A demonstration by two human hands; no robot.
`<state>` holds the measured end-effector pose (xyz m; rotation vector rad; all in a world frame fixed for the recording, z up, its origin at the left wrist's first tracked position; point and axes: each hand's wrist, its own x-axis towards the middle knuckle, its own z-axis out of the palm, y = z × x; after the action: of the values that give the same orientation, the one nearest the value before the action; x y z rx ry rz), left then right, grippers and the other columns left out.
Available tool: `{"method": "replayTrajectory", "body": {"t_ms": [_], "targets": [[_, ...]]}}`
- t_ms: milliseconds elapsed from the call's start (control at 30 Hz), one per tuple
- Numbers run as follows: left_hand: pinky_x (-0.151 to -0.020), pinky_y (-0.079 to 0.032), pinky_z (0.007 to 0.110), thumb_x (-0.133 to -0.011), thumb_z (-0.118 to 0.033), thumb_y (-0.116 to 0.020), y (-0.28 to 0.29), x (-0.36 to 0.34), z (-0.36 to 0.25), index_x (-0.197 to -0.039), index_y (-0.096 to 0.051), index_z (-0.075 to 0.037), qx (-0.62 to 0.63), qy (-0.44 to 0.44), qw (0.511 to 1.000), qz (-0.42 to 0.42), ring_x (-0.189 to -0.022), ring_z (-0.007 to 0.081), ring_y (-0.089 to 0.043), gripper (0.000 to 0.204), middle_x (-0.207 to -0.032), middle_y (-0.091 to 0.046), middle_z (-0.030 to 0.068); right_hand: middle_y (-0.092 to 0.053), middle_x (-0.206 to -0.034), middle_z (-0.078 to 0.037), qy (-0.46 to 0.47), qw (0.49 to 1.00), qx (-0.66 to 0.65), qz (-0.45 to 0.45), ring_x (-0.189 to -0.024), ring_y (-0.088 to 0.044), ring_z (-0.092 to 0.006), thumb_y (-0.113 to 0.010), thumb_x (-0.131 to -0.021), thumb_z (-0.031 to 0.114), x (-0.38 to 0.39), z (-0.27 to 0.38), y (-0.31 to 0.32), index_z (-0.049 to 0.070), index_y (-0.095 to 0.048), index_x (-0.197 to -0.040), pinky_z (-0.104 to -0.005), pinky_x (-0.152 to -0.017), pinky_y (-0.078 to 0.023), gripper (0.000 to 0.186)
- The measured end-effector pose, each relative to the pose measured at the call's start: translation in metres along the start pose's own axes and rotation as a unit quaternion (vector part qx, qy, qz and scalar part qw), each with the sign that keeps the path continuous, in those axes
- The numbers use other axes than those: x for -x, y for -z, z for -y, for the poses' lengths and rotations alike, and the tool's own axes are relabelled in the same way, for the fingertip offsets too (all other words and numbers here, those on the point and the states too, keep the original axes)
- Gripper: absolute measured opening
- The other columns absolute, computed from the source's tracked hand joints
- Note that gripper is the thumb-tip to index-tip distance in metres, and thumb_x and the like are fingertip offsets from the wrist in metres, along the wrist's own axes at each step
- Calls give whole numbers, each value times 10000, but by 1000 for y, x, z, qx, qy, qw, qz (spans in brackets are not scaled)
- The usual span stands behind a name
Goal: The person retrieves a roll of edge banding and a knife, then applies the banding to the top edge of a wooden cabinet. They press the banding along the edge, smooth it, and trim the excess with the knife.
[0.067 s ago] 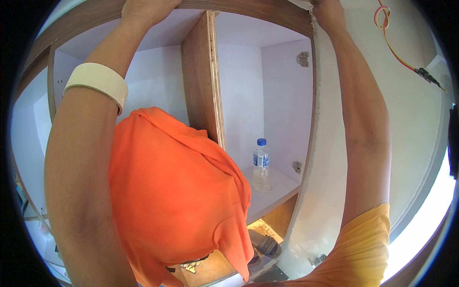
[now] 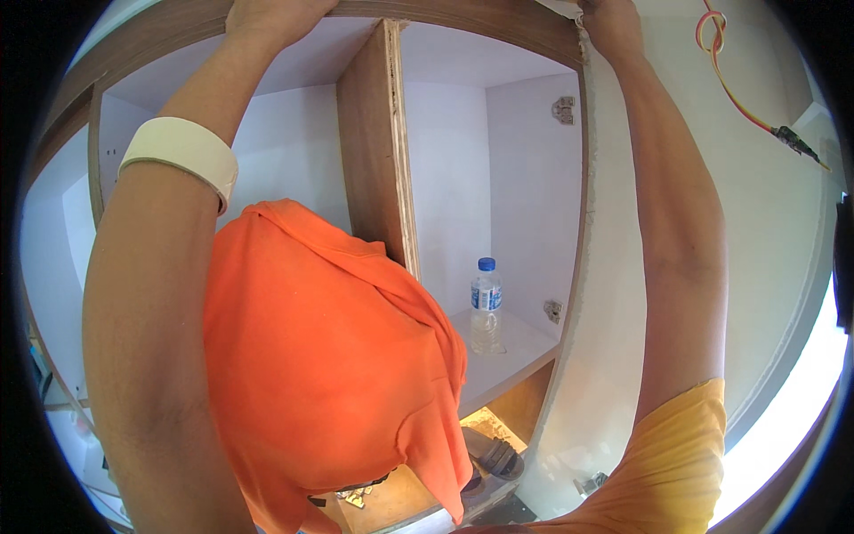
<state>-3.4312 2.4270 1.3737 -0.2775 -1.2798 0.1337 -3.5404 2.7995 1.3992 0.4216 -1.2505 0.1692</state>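
Both my arms reach up to the top of an open wooden cabinet. My left hand is against its brown top rail; the upper edge of the view cuts off its fingers. At the cabinet's top right corner, beside the wall, my right hand looks closed, with a small pale thing just showing at its fingers. What that thing is I cannot make out. A roll of cream tape sits around my left forearm. Between my arms, a bunched orange cloth hides the cabinet's lower left part.
A plywood-edged divider splits the cabinet. In the right compartment a clear water bottle with a blue cap stands upright, near two metal hinges. Red and yellow wires hang by the wall. Dark sandals show below.
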Motion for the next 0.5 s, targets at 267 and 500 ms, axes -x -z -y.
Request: {"method": "replayTrajectory", "body": {"t_ms": [267,500], "targets": [[-772,-550,531,-916,-241,-673,4,5,-9,-891,-719,-48,4,-33,999,-30,-840,436,-692,200,-852,-714,234,-747,-997,-193,28,999,-31,-34,-924,-724,-370,-619,-860,38,-3,5,-6,78,-799,-990,-432,-823,-564,225],[-773,-549,533,-913,-243,-679,0,-1,-3,-887,-720,-46,7,-1,1000,2,-835,436,-692,203,-846,-714,231,-748,-997,-193,30,998,-36,-31,-927,-724,-368,-598,-857,10,-6,9,-6,71,-798,-986,-429,-829,-565,246]]}}
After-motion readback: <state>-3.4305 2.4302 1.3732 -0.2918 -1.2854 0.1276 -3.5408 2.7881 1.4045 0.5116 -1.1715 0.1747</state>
